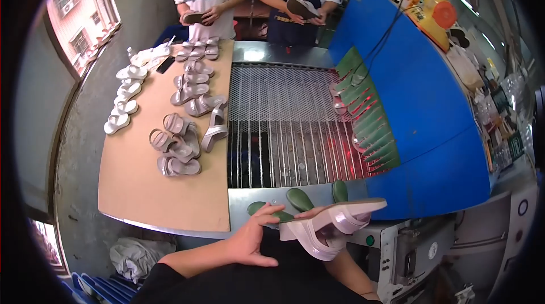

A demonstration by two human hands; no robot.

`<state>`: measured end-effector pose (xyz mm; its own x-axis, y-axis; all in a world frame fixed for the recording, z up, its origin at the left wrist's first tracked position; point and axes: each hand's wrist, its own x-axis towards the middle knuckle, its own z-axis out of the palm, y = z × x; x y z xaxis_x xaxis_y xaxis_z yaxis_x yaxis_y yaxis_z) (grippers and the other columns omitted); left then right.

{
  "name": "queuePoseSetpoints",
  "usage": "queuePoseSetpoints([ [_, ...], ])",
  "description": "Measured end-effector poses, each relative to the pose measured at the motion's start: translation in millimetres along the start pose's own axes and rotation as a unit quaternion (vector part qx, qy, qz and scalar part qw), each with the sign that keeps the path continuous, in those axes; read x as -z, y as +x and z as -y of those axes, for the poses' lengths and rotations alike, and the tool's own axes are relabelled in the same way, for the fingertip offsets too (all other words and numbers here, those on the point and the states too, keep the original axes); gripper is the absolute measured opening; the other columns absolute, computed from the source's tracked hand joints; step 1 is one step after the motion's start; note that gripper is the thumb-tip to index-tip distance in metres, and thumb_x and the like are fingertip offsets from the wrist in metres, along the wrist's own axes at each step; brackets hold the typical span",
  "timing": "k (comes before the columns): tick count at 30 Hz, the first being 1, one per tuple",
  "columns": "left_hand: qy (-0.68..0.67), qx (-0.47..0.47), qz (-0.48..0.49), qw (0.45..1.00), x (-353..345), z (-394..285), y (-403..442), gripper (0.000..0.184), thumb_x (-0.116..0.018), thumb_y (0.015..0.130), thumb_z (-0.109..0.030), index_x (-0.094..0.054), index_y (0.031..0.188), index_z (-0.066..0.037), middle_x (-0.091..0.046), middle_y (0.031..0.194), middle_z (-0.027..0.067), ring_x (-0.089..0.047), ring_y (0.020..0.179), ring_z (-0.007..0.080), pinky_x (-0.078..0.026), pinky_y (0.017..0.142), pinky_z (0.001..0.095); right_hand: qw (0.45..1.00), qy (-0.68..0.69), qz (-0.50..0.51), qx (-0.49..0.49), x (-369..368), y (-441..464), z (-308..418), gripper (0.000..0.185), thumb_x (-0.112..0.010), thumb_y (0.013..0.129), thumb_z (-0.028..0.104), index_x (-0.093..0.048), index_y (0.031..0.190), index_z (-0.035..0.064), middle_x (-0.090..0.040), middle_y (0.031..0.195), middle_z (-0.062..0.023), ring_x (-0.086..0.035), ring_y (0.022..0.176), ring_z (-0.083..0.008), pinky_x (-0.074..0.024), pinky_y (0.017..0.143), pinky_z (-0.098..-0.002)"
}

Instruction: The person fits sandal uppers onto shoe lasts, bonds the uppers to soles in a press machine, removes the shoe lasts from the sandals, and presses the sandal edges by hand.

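A pinkish-grey strappy sandal (329, 227) is held up close to me, turned sideways with its sole upward. My right hand (309, 213) grips it; most of that hand is hidden behind the sandal, with a little of the fingers showing by the sole. My left hand (255, 238) is just left of the heel, thumb and fingers apart, holding nothing. Its fingertips overlap a green sole-shaped pad (258, 208) on the metal edge; I cannot tell whether they touch. Two more such pads, one in the middle (298, 198) and one on the right (339, 190), lie nearby.
Several sandals (181, 148) and a row of white ones (126, 97) stand on the tan board (170, 207). A conveyor (284, 116) runs beside it, toward a blue hood (437, 133) with green strips (372, 128). Two people across hold shoes.
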<state>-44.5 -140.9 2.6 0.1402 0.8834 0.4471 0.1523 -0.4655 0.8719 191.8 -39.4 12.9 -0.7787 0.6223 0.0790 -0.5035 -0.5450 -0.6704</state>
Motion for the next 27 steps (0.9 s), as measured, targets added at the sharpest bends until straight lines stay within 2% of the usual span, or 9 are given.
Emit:
queuePoseSetpoints([
  [1,-0.022,0.007,0.006,1.000,4.8,2.6,-2.4,0.120,-0.092,0.071,-0.049,-0.019,0.158,-0.012,-0.029,0.161,0.0268,-0.036,0.148,0.0435,-0.021,0.123,0.0589,1.000,0.006,-0.015,-0.014,-6.4,-0.3,9.5,0.057,-0.058,0.102,0.041,-0.053,0.140,-0.0014,-0.066,0.125,-0.0251,-0.071,0.108,-0.0311,-0.0607,0.091,-0.0384],
  [3,-0.152,0.061,-0.081,0.983,13.1,-8.2,2.8,0.129,-0.094,0.069,-0.048,-0.012,0.162,-0.012,-0.027,0.162,0.0264,-0.036,0.148,0.0421,-0.023,0.123,0.0569,0.906,-0.374,-0.162,0.115,-40.7,2.0,21.6,0.049,-0.077,0.093,0.030,-0.062,0.130,0.0002,-0.073,0.111,-0.0165,-0.073,0.099,-0.0270,-0.0599,0.087,-0.0368],
  [5,-0.278,0.100,-0.142,0.945,22.9,-26.5,5.6,0.139,-0.097,0.065,-0.045,-0.006,0.165,-0.012,-0.023,0.164,0.0258,-0.038,0.147,0.0407,-0.028,0.123,0.0536,0.787,-0.612,-0.026,0.074,-38.9,8.2,55.3,0.047,-0.084,0.083,0.020,-0.066,0.123,0.0040,-0.074,0.100,-0.0102,-0.073,0.088,-0.0268,-0.0578,0.079,-0.0364],
  [6,-0.304,0.098,-0.136,0.938,30.6,-34.6,8.0,0.135,-0.098,0.066,-0.037,-0.009,0.164,-0.010,-0.023,0.165,0.0236,-0.042,0.145,0.0396,-0.032,0.121,0.0529,0.684,-0.724,0.030,0.087,-57.7,13.0,70.2,0.045,-0.084,0.081,0.020,-0.067,0.120,0.0052,-0.074,0.096,-0.0089,-0.073,0.085,-0.0271,-0.0570,0.076,-0.0355],
  [9,-0.094,0.162,-0.046,0.981,47.2,-64.2,16.4,0.100,-0.100,0.064,-0.033,-0.050,0.145,-0.003,-0.060,0.138,0.0197,-0.067,0.119,0.0314,-0.053,0.101,0.0435,0.596,-0.797,0.094,0.030,-79.3,15.4,67.1,0.041,-0.086,0.073,0.023,-0.072,0.108,0.0074,-0.072,0.085,-0.0098,-0.071,0.074,-0.0290,-0.0538,0.067,-0.0357],
  [11,0.076,0.140,-0.004,0.987,50.4,-81.3,26.0,0.058,-0.098,0.067,-0.029,-0.075,0.110,0.002,-0.078,0.102,0.0143,-0.077,0.096,0.0247,-0.059,0.083,0.0314,0.571,-0.814,0.099,0.034,-85.2,12.7,64.7,0.042,-0.084,0.073,0.025,-0.073,0.110,0.0089,-0.074,0.089,-0.0076,-0.072,0.076,-0.0268,-0.0541,0.067,-0.0353],
  [15,0.108,0.058,0.002,0.992,49.3,-70.1,6.7,0.052,-0.097,0.068,-0.029,-0.076,0.107,-0.001,-0.079,0.100,0.0124,-0.078,0.089,0.0265,-0.061,0.076,0.0319,0.606,-0.774,0.183,0.012,-95.8,11.3,81.9,0.052,-0.081,0.077,0.026,-0.068,0.123,0.0068,-0.074,0.101,-0.0072,-0.073,0.089,-0.0222,-0.0540,0.074,-0.0344],
  [19,0.121,0.050,-0.043,0.991,46.0,-66.9,-6.0,0.049,-0.097,0.067,-0.028,-0.077,0.103,-0.001,-0.079,0.097,0.0134,-0.079,0.088,0.0269,-0.062,0.076,0.0322,0.713,-0.665,0.216,-0.045,-109.1,24.0,114.1,0.077,-0.087,0.074,0.047,-0.065,0.131,0.0001,-0.072,0.124,-0.0137,-0.070,0.111,-0.0290,-0.0521,0.095,-0.0397],
  [27,0.148,0.050,-0.037,0.987,43.6,-71.0,-6.2,0.048,-0.098,0.067,-0.028,-0.077,0.101,-0.002,-0.079,0.095,0.0112,-0.079,0.086,0.0257,-0.061,0.073,0.0320,0.571,-0.791,0.194,0.103,-119.5,36.1,61.4,0.043,-0.083,0.080,0.031,-0.071,0.112,0.0046,-0.074,0.099,-0.0022,-0.071,0.085,-0.0162,-0.0484,0.072,-0.0310],
])
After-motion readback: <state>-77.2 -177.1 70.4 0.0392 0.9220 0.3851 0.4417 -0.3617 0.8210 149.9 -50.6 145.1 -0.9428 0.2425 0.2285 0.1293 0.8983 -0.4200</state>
